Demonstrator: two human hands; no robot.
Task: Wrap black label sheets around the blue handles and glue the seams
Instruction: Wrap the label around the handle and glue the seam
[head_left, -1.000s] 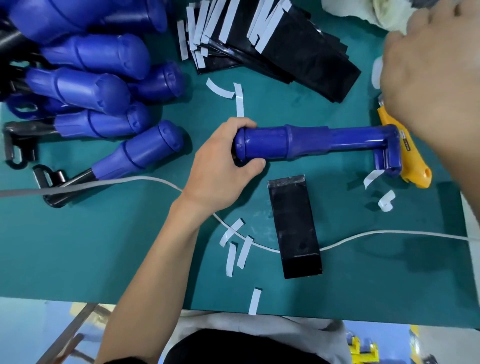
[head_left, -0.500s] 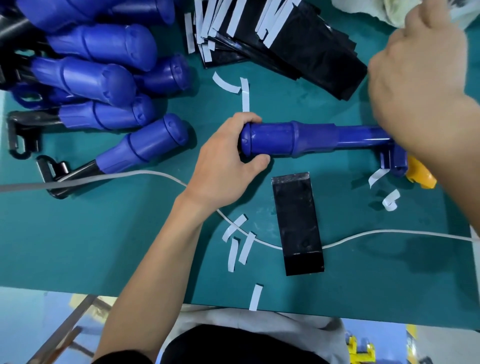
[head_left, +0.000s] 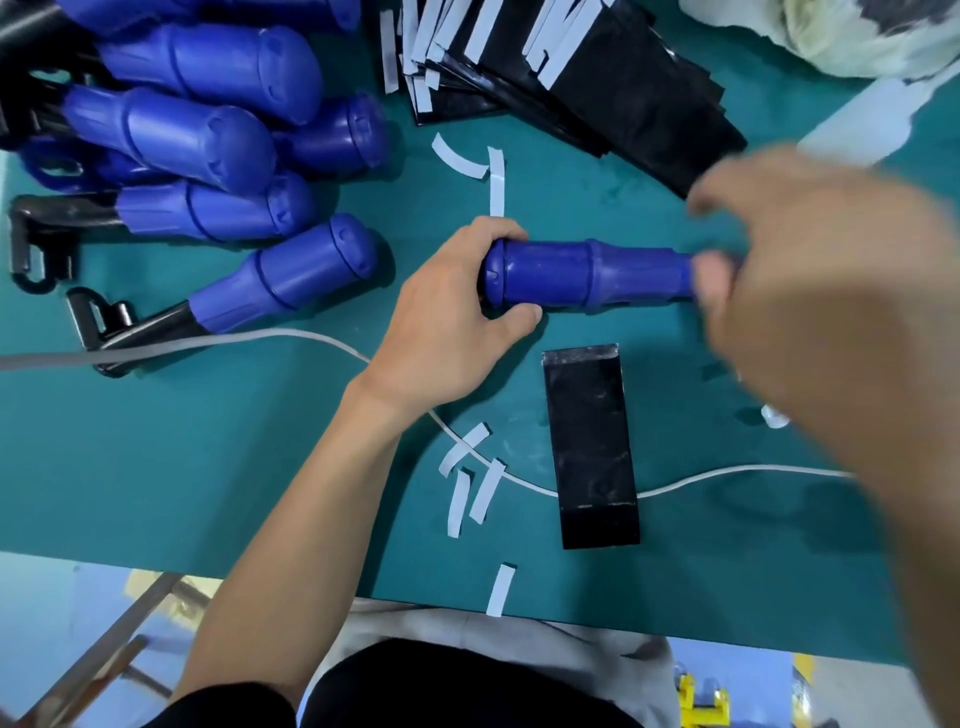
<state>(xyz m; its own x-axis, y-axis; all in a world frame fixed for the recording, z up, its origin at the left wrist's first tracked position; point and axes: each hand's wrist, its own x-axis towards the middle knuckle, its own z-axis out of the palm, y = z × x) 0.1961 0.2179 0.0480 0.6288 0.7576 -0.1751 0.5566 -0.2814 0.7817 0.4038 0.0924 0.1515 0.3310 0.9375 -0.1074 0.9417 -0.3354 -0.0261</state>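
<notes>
Curling round the butt end of the blue handle (head_left: 587, 275), the left hand (head_left: 441, 338) has its grip clamped on it, mid-tabletop (head_left: 208, 467). The right hand (head_left: 831, 312) is blurred at the other end, so I cannot tell its grip. A black label sheet (head_left: 589, 447) lies flat just beside the handle.

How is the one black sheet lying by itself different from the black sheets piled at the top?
The single sheet lies alone and flat; the piled sheets overlap in a fanned heap. The piled sheets carry white strips at one end; the single sheet shows a bare greyish band instead. Both are glossy black rectangles.
</notes>
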